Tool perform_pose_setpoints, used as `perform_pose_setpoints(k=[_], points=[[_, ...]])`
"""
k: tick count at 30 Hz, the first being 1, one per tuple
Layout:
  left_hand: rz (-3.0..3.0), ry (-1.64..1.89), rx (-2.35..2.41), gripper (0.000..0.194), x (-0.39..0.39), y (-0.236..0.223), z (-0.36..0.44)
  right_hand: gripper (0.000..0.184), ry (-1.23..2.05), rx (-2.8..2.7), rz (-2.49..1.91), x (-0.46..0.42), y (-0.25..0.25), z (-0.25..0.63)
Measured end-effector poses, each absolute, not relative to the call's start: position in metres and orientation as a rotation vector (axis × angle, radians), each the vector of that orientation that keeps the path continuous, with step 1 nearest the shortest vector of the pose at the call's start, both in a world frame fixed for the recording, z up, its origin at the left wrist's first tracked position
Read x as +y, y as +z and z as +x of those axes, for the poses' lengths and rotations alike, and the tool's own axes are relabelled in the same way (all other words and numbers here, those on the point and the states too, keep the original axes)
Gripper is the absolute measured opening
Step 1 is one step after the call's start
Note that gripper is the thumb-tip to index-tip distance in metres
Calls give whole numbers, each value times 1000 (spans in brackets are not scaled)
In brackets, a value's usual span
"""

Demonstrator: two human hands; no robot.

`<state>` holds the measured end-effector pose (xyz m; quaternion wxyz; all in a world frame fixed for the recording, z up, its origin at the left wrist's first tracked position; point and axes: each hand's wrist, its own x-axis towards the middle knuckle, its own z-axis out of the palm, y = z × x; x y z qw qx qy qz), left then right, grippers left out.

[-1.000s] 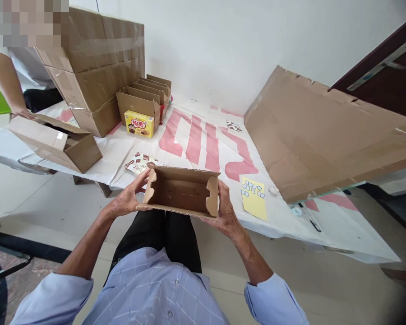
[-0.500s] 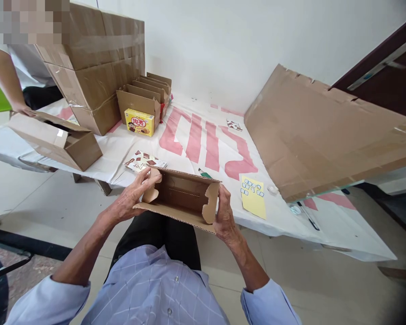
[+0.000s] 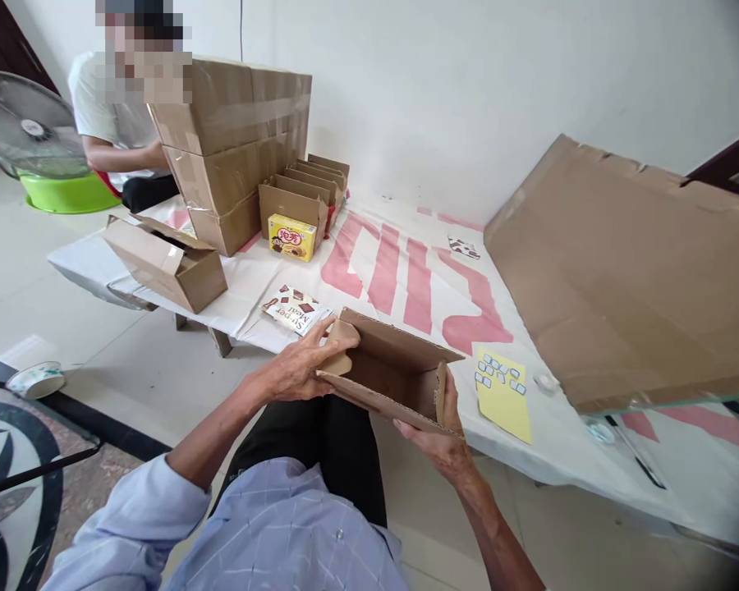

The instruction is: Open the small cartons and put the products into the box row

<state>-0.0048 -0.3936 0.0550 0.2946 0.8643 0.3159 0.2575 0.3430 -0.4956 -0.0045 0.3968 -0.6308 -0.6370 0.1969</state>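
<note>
Between my hands, above my lap at the table's edge, is an open cardboard box [image 3: 394,361], tilted so that its bare inside faces me. My left hand [image 3: 301,361] grips its left end, fingers over the small side flap. Around the right end my right hand [image 3: 440,435] is closed, with the thumb under the lower edge and the fingers behind the wall. Just beyond my left hand a white packet with brown squares [image 3: 296,309] lies on the table. A yellow sheet with small blue-edged labels [image 3: 503,394] lies to the right of the box.
A yellow snack box [image 3: 291,238] stands before a row of open cartons [image 3: 329,176]. Taped cartons [image 3: 227,156] are stacked behind an open-topped box [image 3: 166,263]. A large cardboard sheet [image 3: 628,287] leans at right, near a pen [image 3: 637,453]. Another person [image 3: 111,135] sits at far left.
My view has swung left, so things appear shifted right. My right hand has slid beneath the box's right end, and the box is turned slightly. The other person's hand has left the open-topped box.
</note>
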Motion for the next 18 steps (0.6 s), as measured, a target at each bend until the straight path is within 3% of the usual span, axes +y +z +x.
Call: perform_pose_setpoints(k=[4,8,14,18], points=[[2341,648,781,112,-383,60,-5,128,513,-1548,-1617,-497,-7,348],[2406,668,918,112,-362,44,-20,129,431,-1514,-1649,-494,-6,357],[2582,318,1484,90,-300,9,-53,123,231,-1549,-1547,-489,-5,365],[2621,268,1565,62,-278,-6,-63,120,188,-1530,-1532,-483,2,357]])
